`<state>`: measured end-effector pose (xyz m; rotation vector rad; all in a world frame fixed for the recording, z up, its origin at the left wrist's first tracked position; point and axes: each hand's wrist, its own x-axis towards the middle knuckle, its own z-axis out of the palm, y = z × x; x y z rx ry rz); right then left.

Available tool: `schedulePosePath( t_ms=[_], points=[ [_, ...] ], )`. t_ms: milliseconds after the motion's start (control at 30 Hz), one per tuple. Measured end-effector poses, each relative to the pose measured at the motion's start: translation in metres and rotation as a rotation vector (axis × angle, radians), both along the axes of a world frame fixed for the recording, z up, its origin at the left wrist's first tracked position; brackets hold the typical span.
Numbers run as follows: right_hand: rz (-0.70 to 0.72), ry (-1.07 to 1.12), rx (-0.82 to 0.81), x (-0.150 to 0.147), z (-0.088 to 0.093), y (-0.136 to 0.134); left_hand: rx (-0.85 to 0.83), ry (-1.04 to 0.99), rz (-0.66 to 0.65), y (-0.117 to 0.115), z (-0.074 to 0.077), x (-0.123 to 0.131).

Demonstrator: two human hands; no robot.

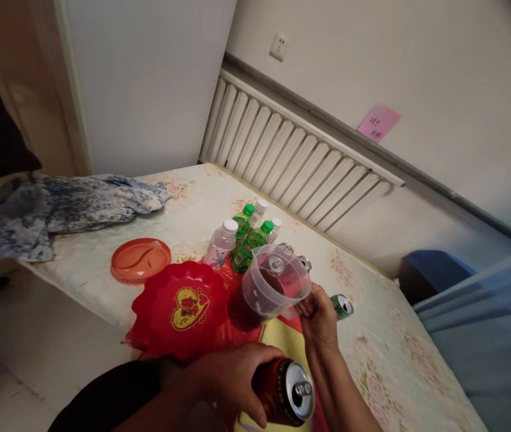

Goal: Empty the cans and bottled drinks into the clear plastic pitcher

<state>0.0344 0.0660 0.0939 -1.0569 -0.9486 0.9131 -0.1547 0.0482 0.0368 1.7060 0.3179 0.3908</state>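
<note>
- One blue-and-white cloth [89,204] lies crumpled at far L of the floral table cover [376,384].
- Next, an orange divided dish [141,261] sits nr the L edge, just beside the red scalloped plate [159,312], which has a yellow heart print.
- Beyond the plate: a grp of capped btls. Clear btl [221,247] w/ white cap at L; two green-capped btls [251,247] mid; two more white caps [276,222] far side.
- Your L hand [235,375], near side, is wrapped round the dark red can [273,390], thumb & fingers on its sides. Can's top faces R w/ tab & dark opening showing; it's nearer you than the jug, not touching it.
- Clear plastic jug [277,288] is centre, w/ dark liquid [247,309] inside; can't tell if its base touches anything.
- Yellow item [285,339] lies b/w jug & dark red can.
- Your R hand [321,321] is closed on the jug's handle, at its R side.
- Opened green can [342,306] is just R of that hand.
- Far R: blue curtain [484,324].
</note>
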Motion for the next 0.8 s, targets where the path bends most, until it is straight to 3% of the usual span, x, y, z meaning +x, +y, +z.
schedulePosePath(
  t_ms=[300, 400, 500, 567, 700, 800],
  points=[
    [0.001, -0.084, 0.035, 0.009, -0.009, -0.007, -0.048, 0.012, 0.018, 0.000, -0.004, 0.012],
    [-0.082, -0.141, 0.014, 0.025, -0.009, -0.018, -0.111, -0.013, 0.021, 0.000, -0.006, 0.022],
    [-0.228, -0.126, -0.058, 0.047, -0.014, -0.045, -0.141, -0.057, 0.039, 0.000, -0.006, 0.034],
    [-0.254, -0.112, -0.120, 0.060, -0.020, -0.071, -0.166, -0.083, 0.052, 0.001, -0.007, 0.043],
    [-0.117, -0.137, -0.247, 0.068, -0.036, -0.120, -0.260, -0.129, 0.061, 0.001, -0.013, 0.064],
    [-0.025, -0.145, -0.248, 0.062, -0.042, -0.139, -0.294, -0.146, 0.075, 0.002, -0.019, 0.081]
  ],
)
